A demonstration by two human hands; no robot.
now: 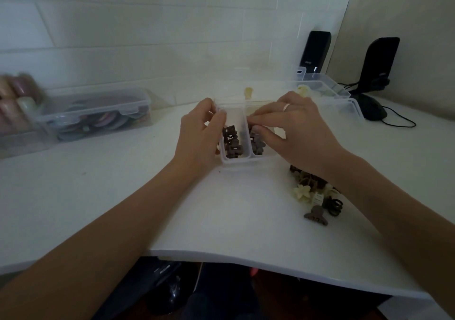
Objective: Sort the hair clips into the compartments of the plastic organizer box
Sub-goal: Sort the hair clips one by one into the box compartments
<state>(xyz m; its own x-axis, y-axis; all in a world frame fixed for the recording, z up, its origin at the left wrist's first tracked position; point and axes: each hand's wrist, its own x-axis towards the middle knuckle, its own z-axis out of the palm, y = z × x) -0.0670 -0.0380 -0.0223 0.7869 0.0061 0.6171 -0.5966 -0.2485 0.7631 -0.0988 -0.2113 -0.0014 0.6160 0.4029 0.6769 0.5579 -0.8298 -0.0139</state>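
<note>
Your left hand (199,137) grips the left wall of the clear plastic organizer box (236,158), which sits mid-table (221,221) toward the back edge, with brown hair clips (231,142) in two of its compartments. Your right hand (293,132) hovers over the right compartment, fingers pinched together; whether they hold a clip you cannot tell. A loose pile of clips (315,194) lies near the table's right front edge.
</note>
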